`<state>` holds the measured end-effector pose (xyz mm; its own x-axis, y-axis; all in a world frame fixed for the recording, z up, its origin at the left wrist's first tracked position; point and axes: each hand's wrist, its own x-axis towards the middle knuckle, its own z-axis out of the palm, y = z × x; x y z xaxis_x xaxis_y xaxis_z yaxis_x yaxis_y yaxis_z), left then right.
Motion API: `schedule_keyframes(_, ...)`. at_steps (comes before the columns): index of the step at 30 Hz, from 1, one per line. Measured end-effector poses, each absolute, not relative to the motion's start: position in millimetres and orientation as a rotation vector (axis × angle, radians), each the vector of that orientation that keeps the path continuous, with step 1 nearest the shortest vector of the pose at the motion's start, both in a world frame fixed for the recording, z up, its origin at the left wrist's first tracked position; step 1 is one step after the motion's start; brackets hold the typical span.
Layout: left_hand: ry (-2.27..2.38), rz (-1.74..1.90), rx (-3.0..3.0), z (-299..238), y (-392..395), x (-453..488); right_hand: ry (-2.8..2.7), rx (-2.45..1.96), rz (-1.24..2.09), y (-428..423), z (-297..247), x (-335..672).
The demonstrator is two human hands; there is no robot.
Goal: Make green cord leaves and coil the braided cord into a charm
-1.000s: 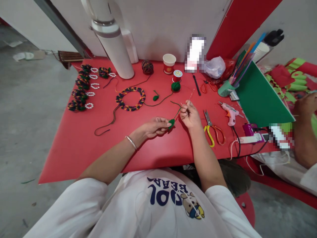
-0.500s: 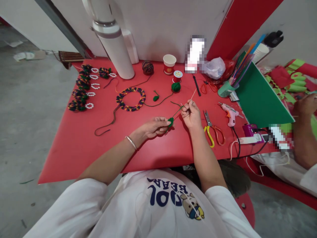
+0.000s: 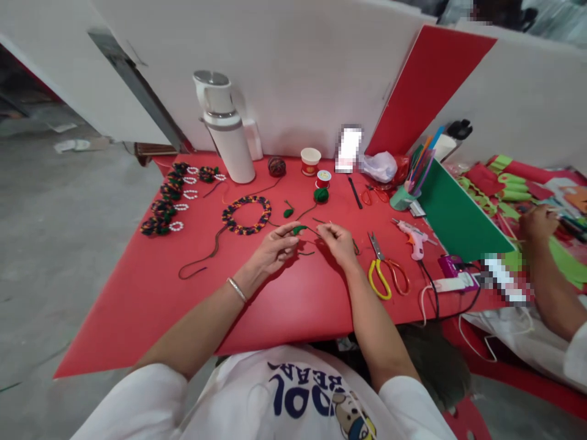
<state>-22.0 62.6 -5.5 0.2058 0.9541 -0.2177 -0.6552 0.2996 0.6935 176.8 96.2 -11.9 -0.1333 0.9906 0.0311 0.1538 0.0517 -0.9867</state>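
A small green crocheted piece (image 3: 299, 230) is pinched between the thumb and fingers of my left hand (image 3: 276, 249), which wears a silver bangle. Facing it, my right hand (image 3: 338, 243) is closed on a strand of green yarn (image 3: 313, 231) that runs to the piece. Whether a thin hook is also in those fingers is hard to make out. Just beyond my hands lie a green yarn ball (image 3: 321, 195) and a small green leaf-like piece (image 3: 288, 212). Left of them rests a multicoloured crocheted ring (image 3: 246, 215) with a loose yarn tail.
Scissors (image 3: 380, 269) and a pink glue gun (image 3: 415, 237) lie right of my hands. Behind stand a white flask (image 3: 229, 146), a paper cup (image 3: 310, 161) and a green pen holder (image 3: 405, 198). Beaded yarn bands (image 3: 162, 209) line the left. Another person's hand (image 3: 539, 223) is far right.
My hands have come closer together, and the right one has turned palm down. The pale thin stick that stuck up from it no longer shows. The camera view has tilted up.
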Motion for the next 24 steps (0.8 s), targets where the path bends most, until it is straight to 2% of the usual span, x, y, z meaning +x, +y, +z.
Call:
schedule_keyframes(9, 0.877, 1.242, 0.555, -8, 61, -12, -1.683, -1.208, 1.211, 84, -15, 159)
schedule_keyframes(24, 1.039, 1.331, 0.618, -9, 58, 7, -1.662, -1.224, 1.137, 83, -8, 162)
